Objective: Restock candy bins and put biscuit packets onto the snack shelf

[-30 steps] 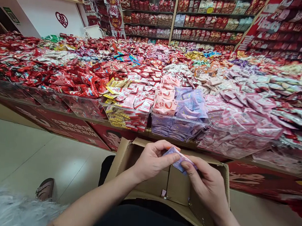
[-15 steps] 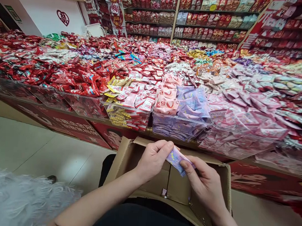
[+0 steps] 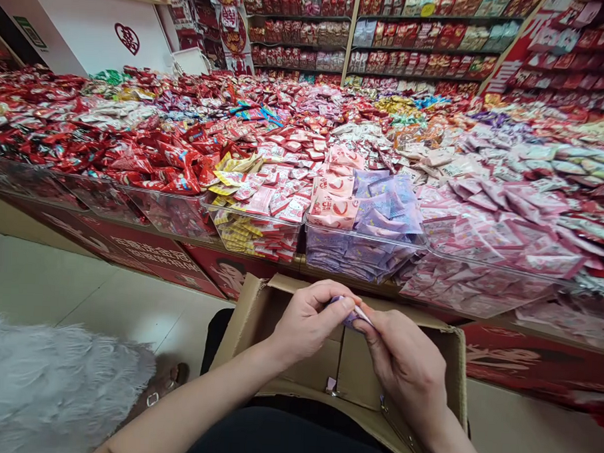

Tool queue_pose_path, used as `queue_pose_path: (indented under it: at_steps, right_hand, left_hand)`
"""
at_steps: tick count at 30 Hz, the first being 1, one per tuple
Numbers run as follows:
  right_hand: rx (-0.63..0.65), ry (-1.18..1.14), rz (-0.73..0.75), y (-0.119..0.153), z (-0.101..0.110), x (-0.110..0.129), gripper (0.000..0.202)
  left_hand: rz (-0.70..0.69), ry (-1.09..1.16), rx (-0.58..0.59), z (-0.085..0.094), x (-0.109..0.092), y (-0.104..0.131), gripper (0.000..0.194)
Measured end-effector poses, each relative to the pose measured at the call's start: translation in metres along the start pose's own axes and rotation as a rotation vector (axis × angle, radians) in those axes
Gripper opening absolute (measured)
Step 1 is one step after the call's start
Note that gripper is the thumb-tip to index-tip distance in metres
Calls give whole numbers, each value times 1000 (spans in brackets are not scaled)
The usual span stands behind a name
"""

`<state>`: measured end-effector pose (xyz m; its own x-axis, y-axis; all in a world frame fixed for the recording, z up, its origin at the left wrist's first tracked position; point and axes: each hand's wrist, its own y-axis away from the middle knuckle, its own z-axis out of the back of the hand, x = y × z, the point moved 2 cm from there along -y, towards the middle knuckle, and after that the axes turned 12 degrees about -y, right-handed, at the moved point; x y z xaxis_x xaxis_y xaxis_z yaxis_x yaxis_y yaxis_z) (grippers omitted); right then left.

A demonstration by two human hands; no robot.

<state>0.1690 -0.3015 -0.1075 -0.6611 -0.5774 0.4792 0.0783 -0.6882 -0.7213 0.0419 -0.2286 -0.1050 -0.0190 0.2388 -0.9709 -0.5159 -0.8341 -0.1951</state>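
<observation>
Over an open cardboard box (image 3: 251, 311), both my hands grip one small purple candy packet (image 3: 349, 315). My left hand (image 3: 310, 320) pinches its left end between thumb and fingers. On the other end my right hand (image 3: 406, 358) is closed, thumb below and fingers above. Most of the packet is hidden by my fingers, and I cannot tell whether it is torn. Just beyond the box stands a clear bin of purple packets (image 3: 383, 203), with pink packets (image 3: 333, 211) at its left.
Clear bins of red packets (image 3: 159, 160), yellow and white packets (image 3: 258, 198) and pink packets (image 3: 502, 228) line the counter. Stocked shelves (image 3: 425, 45) rise behind. At lower left is a person's fluffy white garment (image 3: 50, 376) and a foot (image 3: 173, 374).
My hands have drawn closer together, and the packet, flat and plainly seen before, is now turned and mostly covered. The fluffy garment has shifted and a foot has come into view.
</observation>
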Motion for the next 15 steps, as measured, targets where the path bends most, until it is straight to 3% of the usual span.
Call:
queue_pose_path:
  at_steps: [9, 13, 15]
  right_hand:
    - [-37, 60, 135, 1, 4, 1, 38]
    - [-38, -28, 94, 1, 6, 2, 39]
    - [-20, -71, 34, 0, 6, 3, 35]
  left_hand:
    - [-81, 78, 55, -2, -6, 4, 18]
    - [-67, 12, 35, -1, -6, 3, 8]
    - [-12, 11, 33, 1, -5, 2, 11]
